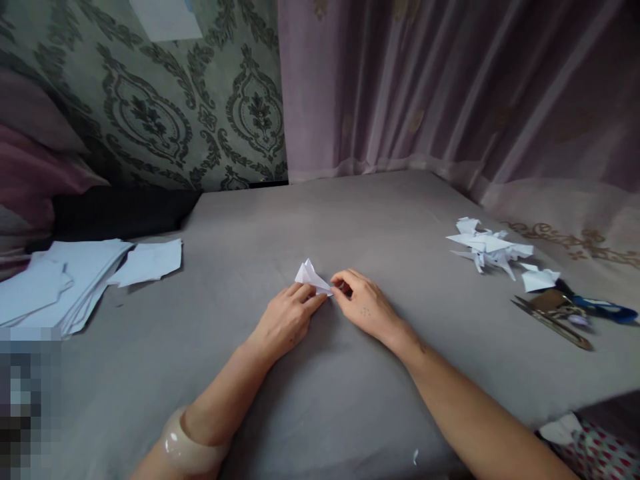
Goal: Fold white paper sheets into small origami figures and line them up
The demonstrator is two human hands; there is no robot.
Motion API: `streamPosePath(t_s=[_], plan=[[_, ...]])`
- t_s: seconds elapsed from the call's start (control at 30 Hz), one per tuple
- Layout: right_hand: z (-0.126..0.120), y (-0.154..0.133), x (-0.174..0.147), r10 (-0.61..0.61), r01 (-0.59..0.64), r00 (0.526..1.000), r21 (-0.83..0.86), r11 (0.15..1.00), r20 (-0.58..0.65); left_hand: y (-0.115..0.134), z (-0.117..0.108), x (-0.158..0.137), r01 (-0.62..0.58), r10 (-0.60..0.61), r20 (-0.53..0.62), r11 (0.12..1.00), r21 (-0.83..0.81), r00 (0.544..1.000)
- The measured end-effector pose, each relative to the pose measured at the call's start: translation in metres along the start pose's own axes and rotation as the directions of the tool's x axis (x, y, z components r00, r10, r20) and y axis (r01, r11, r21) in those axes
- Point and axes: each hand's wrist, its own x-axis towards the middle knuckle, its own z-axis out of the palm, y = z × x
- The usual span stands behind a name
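A small folded white paper (pixel 310 275) lies on the grey cloth surface, with pointed flaps standing up at its far left end. My left hand (pixel 290 313) presses on its near side, fingers closed over the lower edge. The paper's narrow right tip is pinched between the thumb and index finger of my right hand (pixel 361 300). Part of the paper is hidden beneath the left fingers.
Stacked white paper sheets (pixel 90 267) lie at the left, with a smaller piece (pixel 153 262) beside them. Several folded paper figures (pixel 490 247) are heaped at the right. Nearer are scissors (pixel 555 323) and a blue-handled tool (pixel 607 309). A curtain (pixel 375 87) hangs behind.
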Motion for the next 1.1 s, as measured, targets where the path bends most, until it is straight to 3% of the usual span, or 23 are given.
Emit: streamPosePath(t_s=[0.13, 0.23, 0.3, 0.37, 0.43, 0.5, 0.53, 0.63, 0.73, 0.83, 1.0, 1.1], plan=[[0.009, -0.007, 0.000, -0.057, 0.058, 0.998, 0.020, 0.998, -0.032, -0.002, 0.001, -0.002, 0.003, -0.012, -0.160, 0.999, -0.052, 0.987], [0.015, -0.008, 0.003, -0.043, 0.045, 0.998, 0.071, 0.996, -0.035, -0.001, -0.003, -0.002, 0.057, -0.118, -0.348, 0.982, -0.181, 0.930], [0.016, -0.007, 0.005, 0.018, -0.012, 0.999, 0.201, 0.979, -0.028, -0.001, -0.010, -0.001, 0.109, -0.260, -0.467, 0.939, -0.326, 0.845], [0.014, -0.007, 0.007, 0.117, -0.100, 0.993, 0.429, 0.898, -0.013, -0.003, -0.017, 0.000, 0.164, -0.446, -0.538, 0.855, -0.491, 0.715], [0.007, -0.009, 0.009, 0.220, -0.184, 0.975, 0.670, 0.719, 0.031, -0.006, -0.022, 0.001, 0.180, -0.641, -0.508, 0.705, -0.686, 0.575], [-0.002, -0.014, 0.009, 0.291, -0.245, 0.951, 0.829, 0.502, 0.105, -0.009, -0.023, 0.002, 0.106, -0.794, -0.345, 0.451, -0.886, 0.502], [-0.006, -0.017, 0.009, 0.315, -0.266, 0.939, 0.870, 0.414, 0.137, -0.010, -0.022, 0.003, 0.054, -0.833, -0.225, 0.291, -0.955, 0.505], [-0.013, -0.024, 0.006, 0.345, -0.287, 0.919, 0.925, 0.251, 0.191, -0.006, -0.021, 0.008, -0.004, -0.774, 0.101, -0.132, -0.991, 0.625], [-0.010, -0.025, 0.005, 0.350, -0.261, 0.920, 0.942, 0.209, 0.178, 0.003, -0.021, 0.013, 0.033, -0.676, 0.262, -0.332, -0.943, 0.689], [-0.001, -0.021, 0.005, 0.344, -0.228, 0.931, 0.933, 0.278, 0.125, 0.006, -0.022, 0.014, 0.039, -0.656, 0.300, -0.382, -0.923, 0.692], [0.012, -0.017, 0.004, 0.319, -0.202, 0.947, 0.859, 0.470, 0.049, 0.001, -0.020, 0.013, 0.035, -0.678, 0.272, -0.342, -0.939, 0.683], [0.014, -0.019, 0.003, 0.290, -0.183, 0.957, 0.807, 0.561, 0.015, -0.001, -0.016, 0.011, 0.051, -0.654, 0.276, -0.342, -0.938, 0.704]])
